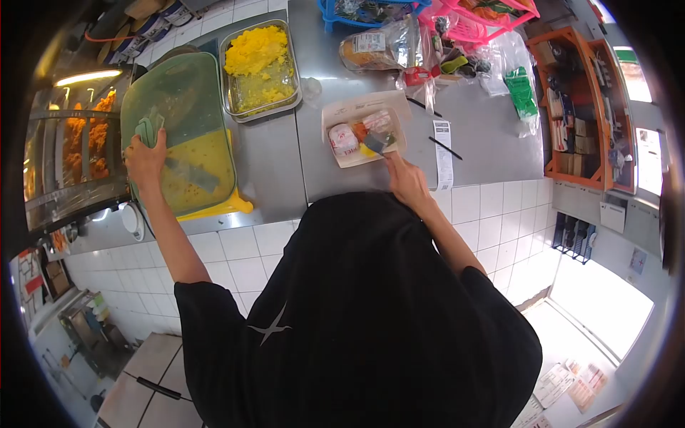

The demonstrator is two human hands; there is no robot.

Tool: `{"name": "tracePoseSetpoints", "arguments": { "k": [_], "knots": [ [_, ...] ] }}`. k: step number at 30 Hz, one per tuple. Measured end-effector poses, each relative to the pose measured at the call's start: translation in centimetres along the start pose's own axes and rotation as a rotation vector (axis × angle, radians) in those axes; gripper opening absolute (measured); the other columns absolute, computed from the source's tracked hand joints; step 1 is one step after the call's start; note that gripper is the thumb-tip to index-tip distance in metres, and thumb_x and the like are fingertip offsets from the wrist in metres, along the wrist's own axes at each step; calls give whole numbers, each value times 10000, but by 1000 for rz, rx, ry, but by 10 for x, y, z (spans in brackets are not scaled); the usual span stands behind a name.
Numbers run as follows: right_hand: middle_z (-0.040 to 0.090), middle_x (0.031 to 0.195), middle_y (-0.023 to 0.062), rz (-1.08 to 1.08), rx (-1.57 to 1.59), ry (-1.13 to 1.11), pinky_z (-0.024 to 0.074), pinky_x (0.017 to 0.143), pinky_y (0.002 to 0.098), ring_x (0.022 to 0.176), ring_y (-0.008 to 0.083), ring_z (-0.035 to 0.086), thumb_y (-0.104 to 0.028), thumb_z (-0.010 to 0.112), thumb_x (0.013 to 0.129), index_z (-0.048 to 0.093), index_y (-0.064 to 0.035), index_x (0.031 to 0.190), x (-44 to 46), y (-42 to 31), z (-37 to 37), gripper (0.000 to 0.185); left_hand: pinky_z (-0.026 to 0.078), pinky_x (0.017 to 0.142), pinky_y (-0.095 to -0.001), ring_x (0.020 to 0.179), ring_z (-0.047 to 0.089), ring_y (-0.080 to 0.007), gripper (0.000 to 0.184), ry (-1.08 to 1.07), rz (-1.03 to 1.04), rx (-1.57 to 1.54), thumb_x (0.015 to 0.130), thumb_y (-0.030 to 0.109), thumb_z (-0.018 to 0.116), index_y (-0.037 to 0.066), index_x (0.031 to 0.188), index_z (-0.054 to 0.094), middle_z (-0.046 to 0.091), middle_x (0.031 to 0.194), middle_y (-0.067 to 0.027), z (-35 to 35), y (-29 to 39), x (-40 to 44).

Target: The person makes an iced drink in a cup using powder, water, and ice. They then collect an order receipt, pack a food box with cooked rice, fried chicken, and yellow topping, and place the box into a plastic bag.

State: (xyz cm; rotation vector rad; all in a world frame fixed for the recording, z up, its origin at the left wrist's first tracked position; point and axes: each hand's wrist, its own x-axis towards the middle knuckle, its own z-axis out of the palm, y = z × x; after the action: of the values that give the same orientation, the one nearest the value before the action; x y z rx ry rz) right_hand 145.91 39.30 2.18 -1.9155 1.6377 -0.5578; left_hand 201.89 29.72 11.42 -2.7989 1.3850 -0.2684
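My left hand (146,158) is closed on a crumpled pale green cloth-like piece (149,130) over a large translucent green tub (128,107). Yellow shows through the tub's near half, with a grey flat shape in it. Over the near side of an open paper food box (339,107), my right hand (409,180) pinches a dark flat piece whose kind I cannot make out (377,142). Inside that box lie a round white-wrapped item (344,139), a pinkish-white wrapped item (377,120) and some orange-brown food partly hidden between them.
A metal tray (298,82) of yellow rice-like food stands beside the tub. Farther back are a bag of buns (367,48), a blue basket (328,18) and a pink basket (457,27). A printed receipt (443,143) and black sticks lie right of the box. A lit food display (89,121) stands left.
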Motion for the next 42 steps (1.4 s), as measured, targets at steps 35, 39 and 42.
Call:
{"name": "tracePoseSetpoints", "arguments": {
  "k": [35, 39, 42],
  "knots": [
    [706, 1133, 62, -118, 385, 297, 479, 929, 314, 1060, 158, 631, -208, 575, 1015, 684, -46, 1172, 119, -38, -95, 250, 419, 1028, -600, 1337, 451, -455, 830, -325, 127, -254, 710, 644, 768, -23, 1198, 682, 496, 1421, -300, -99, 138, 44],
    [714, 1092, 92, 179, 381, 405, 485, 915, 333, 1036, 184, 651, -228, 583, 1016, 670, -37, 1170, 39, 37, -127, 260, 366, 1029, -683, 1314, 475, -481, 836, -143, 147, -125, 708, 720, 733, 34, 1184, 710, 521, 1397, -308, -71, 218, 29],
    [725, 1023, 87, 287, 320, 539, 503, 862, 321, 978, 163, 662, -219, 589, 1011, 684, -38, 1140, -9, 115, -132, 241, 282, 1043, -764, 1361, 395, -523, 867, -236, 147, -85, 702, 750, 719, 80, 1251, 692, 440, 1466, -316, -53, 252, 27]
  ]
}}
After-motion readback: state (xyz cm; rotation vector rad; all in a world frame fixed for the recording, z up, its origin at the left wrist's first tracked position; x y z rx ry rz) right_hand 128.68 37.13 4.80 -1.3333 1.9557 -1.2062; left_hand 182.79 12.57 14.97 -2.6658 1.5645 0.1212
